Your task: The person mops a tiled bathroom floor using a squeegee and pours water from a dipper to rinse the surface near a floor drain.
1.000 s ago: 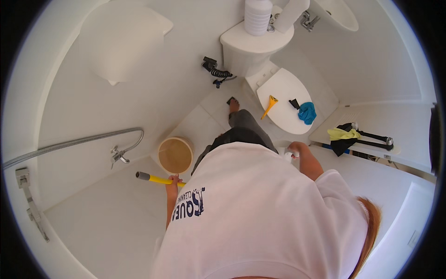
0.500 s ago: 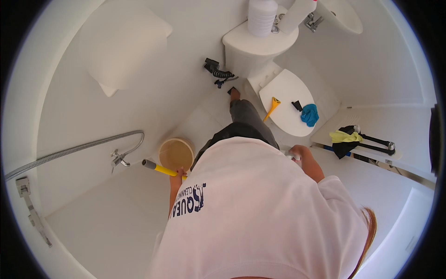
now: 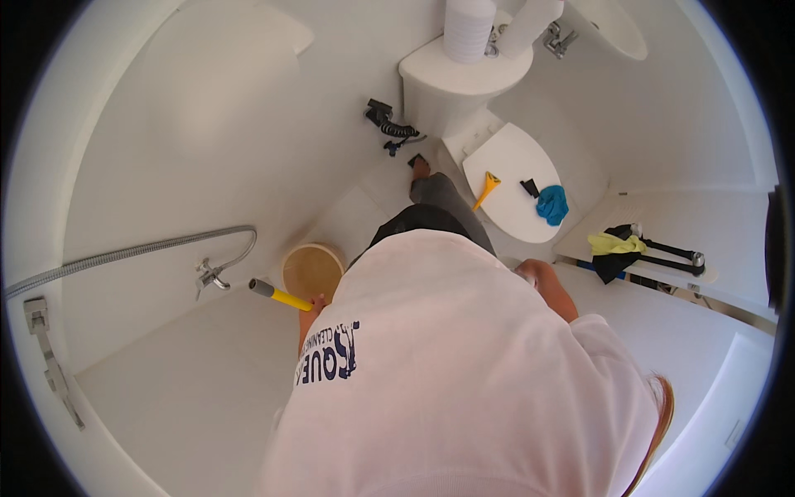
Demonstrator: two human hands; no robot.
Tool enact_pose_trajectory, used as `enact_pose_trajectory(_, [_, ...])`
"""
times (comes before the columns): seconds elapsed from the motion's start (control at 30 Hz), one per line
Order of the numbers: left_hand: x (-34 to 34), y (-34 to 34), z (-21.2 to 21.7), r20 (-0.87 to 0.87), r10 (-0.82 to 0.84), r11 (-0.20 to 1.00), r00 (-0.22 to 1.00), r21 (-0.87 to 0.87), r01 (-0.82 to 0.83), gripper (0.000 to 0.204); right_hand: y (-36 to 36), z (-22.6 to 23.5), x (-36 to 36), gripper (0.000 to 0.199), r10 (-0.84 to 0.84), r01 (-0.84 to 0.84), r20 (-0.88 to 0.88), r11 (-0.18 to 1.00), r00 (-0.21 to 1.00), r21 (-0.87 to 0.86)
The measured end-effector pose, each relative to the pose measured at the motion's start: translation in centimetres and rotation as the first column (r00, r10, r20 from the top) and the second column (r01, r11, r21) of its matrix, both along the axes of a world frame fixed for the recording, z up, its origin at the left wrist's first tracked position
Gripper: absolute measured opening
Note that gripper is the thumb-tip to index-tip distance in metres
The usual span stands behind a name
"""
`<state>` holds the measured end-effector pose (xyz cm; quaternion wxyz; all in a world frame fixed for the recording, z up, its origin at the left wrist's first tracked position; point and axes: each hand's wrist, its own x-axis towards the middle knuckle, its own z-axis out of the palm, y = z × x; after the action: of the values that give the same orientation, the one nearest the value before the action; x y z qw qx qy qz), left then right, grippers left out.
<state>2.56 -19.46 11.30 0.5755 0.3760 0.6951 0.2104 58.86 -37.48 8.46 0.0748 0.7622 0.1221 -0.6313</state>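
Gripping a yellow, grey-tipped handle (image 3: 280,295) just beside the round tan bucket (image 3: 311,271) — left hand (image 3: 313,308) wrapped round it; right hand (image 3: 530,274) hidden — grip unclear.

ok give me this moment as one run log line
left hand: grips yellow handle beside tan bucket | right hand: mostly hidden, grip unclear | toilet lid: shut, blue cloth on it

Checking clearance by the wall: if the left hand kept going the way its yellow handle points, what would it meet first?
Probably the chrome wall tap, just past the handle's grey tip; the left hand itself is mostly hidden, and depth is unclear.
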Motion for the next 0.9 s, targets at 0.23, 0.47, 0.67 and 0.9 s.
enact_pose_trajectory(0.23, [-1.0, -0.5, -1.9, -0.008, 0.015, 0.999, 1.000, 0.035, -0.015, 0.025, 3.4, 4.6, -1.7, 0.018, -0.159, 0.117, 0.157, 0.962, 0.975, 0.245])
enact_pose_trajectory(0.47, [0.4, 0.6, -4.1, 0.015, -0.038, 0.999, 0.999, 0.021, 0.038, 0.024, 1.0, 1.2, -1.5, 0.022, -0.157, 0.068, 0.196, 0.915, 0.968, 0.397])
enact_pose_trajectory(0.67, [-0.9, 1.3, -3.1, 0.009, -0.042, 0.999, 0.999, -0.028, 0.042, 0.023, -4.3, -1.8, -1.2, 0.029, -0.535, 0.533, 0.015, 0.842, 0.844, 0.081])
enact_pose_trajectory(0.9, [-1.5, 1.5, -4.4, 0.002, -0.051, 0.999, 0.999, -0.020, 0.051, 0.023, -7.1, -3.9, -1.4, 0.030, -0.480, 0.479, 0.000, 0.877, 0.878, 0.029])
